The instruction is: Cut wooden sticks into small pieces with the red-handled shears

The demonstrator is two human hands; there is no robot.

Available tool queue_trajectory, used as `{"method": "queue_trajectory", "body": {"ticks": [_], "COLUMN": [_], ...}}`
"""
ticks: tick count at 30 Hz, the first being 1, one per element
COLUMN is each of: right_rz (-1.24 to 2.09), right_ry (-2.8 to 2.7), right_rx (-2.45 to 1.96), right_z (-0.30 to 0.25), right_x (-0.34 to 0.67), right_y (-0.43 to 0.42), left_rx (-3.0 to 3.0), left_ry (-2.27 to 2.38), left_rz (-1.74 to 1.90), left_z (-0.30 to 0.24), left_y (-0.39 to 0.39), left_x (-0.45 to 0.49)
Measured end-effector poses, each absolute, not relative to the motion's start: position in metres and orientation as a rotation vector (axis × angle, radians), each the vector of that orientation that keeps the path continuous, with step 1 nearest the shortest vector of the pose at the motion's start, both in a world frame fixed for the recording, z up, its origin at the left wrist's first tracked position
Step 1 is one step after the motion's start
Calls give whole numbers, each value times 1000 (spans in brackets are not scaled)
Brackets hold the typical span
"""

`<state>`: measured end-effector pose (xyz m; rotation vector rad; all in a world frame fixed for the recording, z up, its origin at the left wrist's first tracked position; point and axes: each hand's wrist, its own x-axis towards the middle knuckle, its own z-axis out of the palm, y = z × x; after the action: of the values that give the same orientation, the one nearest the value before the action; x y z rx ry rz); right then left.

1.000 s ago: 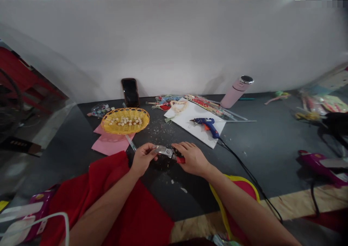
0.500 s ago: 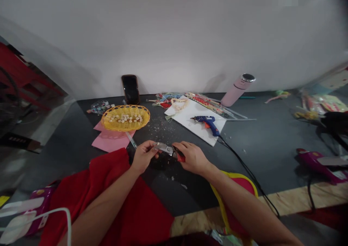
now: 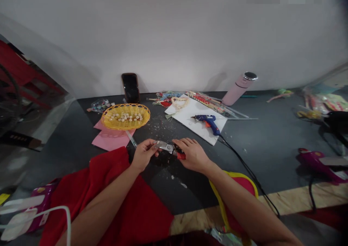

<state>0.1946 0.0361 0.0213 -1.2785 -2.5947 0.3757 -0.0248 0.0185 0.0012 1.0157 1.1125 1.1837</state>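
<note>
My right hand (image 3: pixel 192 154) is wrapped round the red handles of pliers (image 3: pixel 165 146), whose silver jaws point left. At the jaw tips, the fingers of my left hand (image 3: pixel 144 154) are pinched together on a tiny pale piece that looks like a bead (image 3: pixel 158 142); its exact kind is too small to make out. Both hands are low over the dark table (image 3: pixel 190 191). Beyond my left hand, a yellow woven basket (image 3: pixel 108 124) holds several whitish beads (image 3: pixel 126 117). A blue glue gun (image 3: pixel 209 121) lies on a white sheet (image 3: pixel 187 124) past my right hand.
Pink paper (image 3: pixel 111 141) and a clear strip (image 3: pixel 131 139) lie by the basket. A phone (image 3: pixel 131 88) and a pink flask (image 3: pixel 236 92) stand at the back. Red cloth (image 3: pixel 141 209) covers the front left. The glue gun's black cable (image 3: pixel 244 168) crosses the table's right side.
The view has shifted slightly. My hands and the pliers keep almost the same place and grip.
</note>
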Motion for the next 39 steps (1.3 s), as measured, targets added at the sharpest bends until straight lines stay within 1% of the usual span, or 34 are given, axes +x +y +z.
{"method": "queue_trajectory", "body": {"ticks": [12,23,39], "right_rz": [472,499,402], "right_ry": [-2557,-2602,-2599], "right_rx": [-1195,-1301,-1227], "right_z": [18,21,21], "right_x": [195,194,197], "right_y": [36,33,37], "left_rx": [1036,1026,1032], "left_ry": [1104,1085,1089], "left_rz": [1186,1172,1179], "left_z": [-3,-1,-1], "left_y": [18,16,19], "left_x": [-25,-24,-27]}}
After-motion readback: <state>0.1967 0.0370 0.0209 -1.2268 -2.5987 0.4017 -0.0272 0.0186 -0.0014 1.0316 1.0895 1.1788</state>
